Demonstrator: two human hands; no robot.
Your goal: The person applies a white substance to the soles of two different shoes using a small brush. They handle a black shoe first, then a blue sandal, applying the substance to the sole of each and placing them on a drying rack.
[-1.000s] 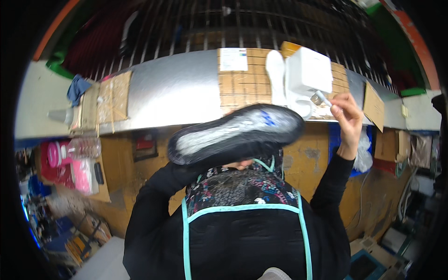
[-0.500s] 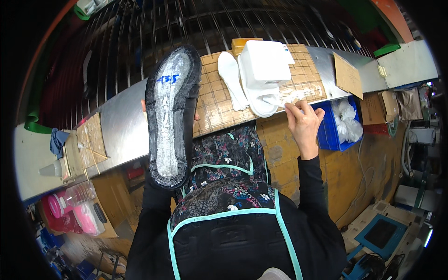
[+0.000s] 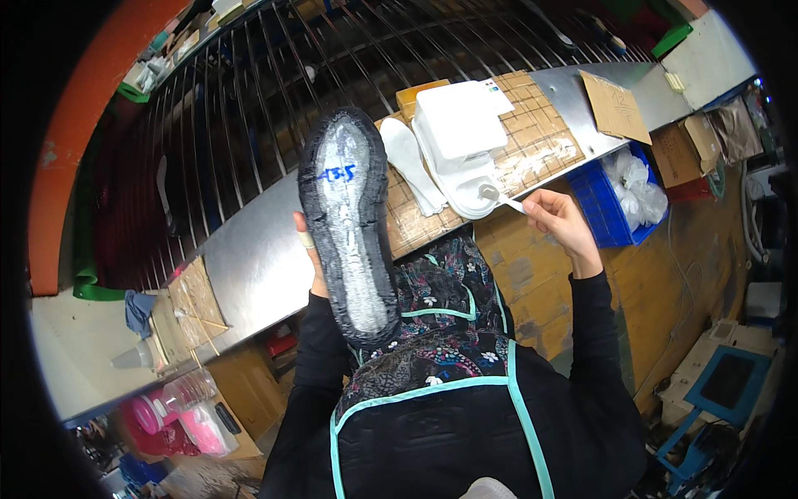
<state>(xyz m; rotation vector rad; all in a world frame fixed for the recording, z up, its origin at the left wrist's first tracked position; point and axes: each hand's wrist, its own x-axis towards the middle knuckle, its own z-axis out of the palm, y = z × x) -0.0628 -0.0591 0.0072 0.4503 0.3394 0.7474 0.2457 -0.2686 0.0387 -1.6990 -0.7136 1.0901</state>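
Observation:
My left hand [image 3: 311, 259] is closed around the edge of a black shoe upper [image 3: 349, 229], bottom toward me, with a silvery-grey sole area and blue handwriting; most of the fingers are hidden behind it. A light band circles one finger. My right hand [image 3: 567, 226] pinches the white handle of a small brush [image 3: 512, 204]. The brush's tip sits in the round cup at the front of a white plastic container [image 3: 459, 123]. Between the upper and the container lies a white sole-shaped piece [image 3: 406, 158].
Taped cardboard [image 3: 540, 116] covers part of the metal bench, with a barred rack [image 3: 274, 91] behind it. A blue bin [image 3: 613, 204] of white plastic bags stands at the right. A loose cardboard piece [image 3: 613, 106] lies at the bench's right; a pink-lidded jar [image 3: 154, 413] is lower left.
My right hand has moved right and slightly down, and the brush now shows clearly in the cup. The shoe upper has shifted right and down in view, tilting; the whole view has turned somewhat.

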